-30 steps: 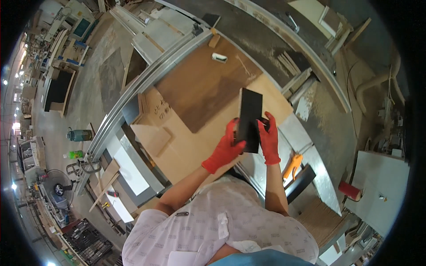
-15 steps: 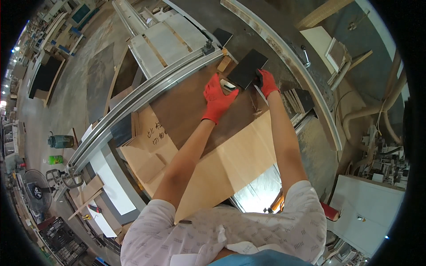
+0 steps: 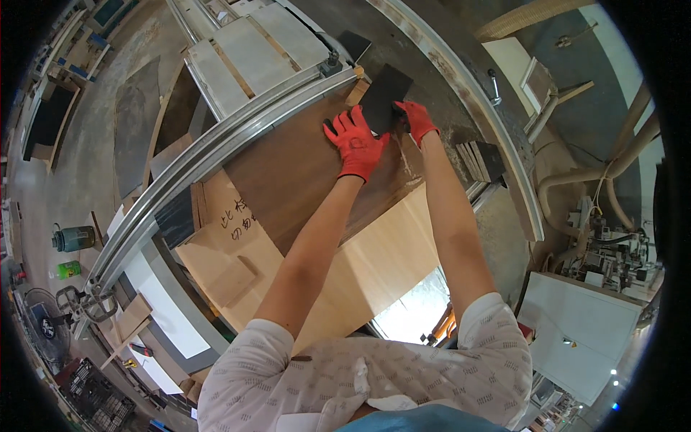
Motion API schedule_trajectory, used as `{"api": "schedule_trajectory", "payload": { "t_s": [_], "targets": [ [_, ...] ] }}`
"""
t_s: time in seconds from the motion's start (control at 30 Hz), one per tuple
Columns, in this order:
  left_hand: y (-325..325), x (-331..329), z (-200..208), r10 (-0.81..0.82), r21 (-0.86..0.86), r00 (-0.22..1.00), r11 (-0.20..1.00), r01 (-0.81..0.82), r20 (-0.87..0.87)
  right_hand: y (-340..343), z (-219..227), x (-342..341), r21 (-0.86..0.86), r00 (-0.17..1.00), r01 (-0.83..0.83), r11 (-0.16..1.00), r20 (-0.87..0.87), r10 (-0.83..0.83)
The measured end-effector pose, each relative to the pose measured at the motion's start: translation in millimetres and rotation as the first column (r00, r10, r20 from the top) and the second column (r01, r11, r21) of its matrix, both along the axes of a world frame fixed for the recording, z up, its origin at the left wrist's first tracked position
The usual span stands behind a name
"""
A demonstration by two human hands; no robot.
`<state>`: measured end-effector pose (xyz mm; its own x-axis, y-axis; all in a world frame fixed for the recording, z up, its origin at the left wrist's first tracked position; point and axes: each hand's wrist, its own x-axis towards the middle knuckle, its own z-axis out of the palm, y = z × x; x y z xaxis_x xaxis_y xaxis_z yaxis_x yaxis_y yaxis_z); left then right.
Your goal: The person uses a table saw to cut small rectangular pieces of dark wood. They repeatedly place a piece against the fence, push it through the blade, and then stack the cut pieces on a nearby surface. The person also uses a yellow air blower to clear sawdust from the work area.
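At the edge of the black panel point(image 3: 388, 90), we find the right hand point(image 3: 419, 121), its closure unclear; the left hand point(image 3: 355, 144) is spread just beside. Held close in a second ago, the panel now lies, apparently set down, toward the far end of the brown board point(image 3: 288, 176), beside the wood block point(image 3: 357, 91).

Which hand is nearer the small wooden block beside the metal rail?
Left. The left hand is just below the wooden block in the picture; the right hand is farther, to its lower right, beside the black board.
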<state>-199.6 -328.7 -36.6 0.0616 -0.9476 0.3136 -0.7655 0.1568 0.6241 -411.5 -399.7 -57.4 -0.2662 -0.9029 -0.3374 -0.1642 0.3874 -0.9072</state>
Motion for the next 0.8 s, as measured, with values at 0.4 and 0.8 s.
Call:
{"api": "schedule_trajectory", "payload": {
  "t_s": [0.4, 0.8],
  "targets": [
    [-35, -3, 18, -0.060, -0.022, 0.995, 0.998, 0.062, 0.086, -26, -53, -21, -0.096, 0.928, -0.135, 0.986, -0.362, 0.092],
    [-55, 16, -41, 0.049, -0.146, 0.941, 0.989, 0.000, 0.334, 22, 75, 187, -0.521, 0.732, -0.321, 0.791, -0.666, -0.142]
  ]
}}
